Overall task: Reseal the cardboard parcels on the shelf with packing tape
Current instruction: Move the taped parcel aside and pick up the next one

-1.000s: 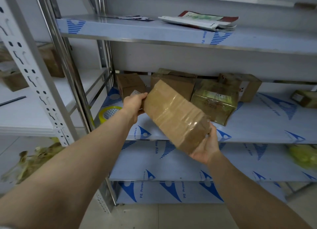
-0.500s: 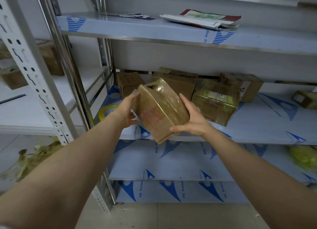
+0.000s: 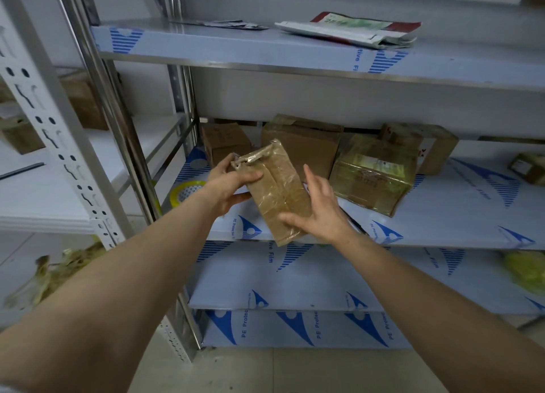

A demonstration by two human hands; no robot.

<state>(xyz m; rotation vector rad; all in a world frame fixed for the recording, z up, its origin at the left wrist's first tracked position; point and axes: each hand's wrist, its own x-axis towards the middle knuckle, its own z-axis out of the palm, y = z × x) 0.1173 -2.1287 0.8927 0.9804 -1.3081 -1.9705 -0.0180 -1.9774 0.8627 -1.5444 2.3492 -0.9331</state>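
Two hands meet the small parcel (image 3: 274, 192) at the centre of the frame, held off the middle shelf (image 3: 442, 212): your left hand (image 3: 233, 186) curls thumb and fingers round its upper end, your right hand (image 3: 320, 212) only lies against the lower end, fingers straight and spread. That single grip on glossy wrapping could slip and drop it, likeliest if you reach for the tape roll (image 3: 188, 190) at centre left.

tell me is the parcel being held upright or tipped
Tipped: the parcel leans, its top end toward the left hand, lower end at the right hand.
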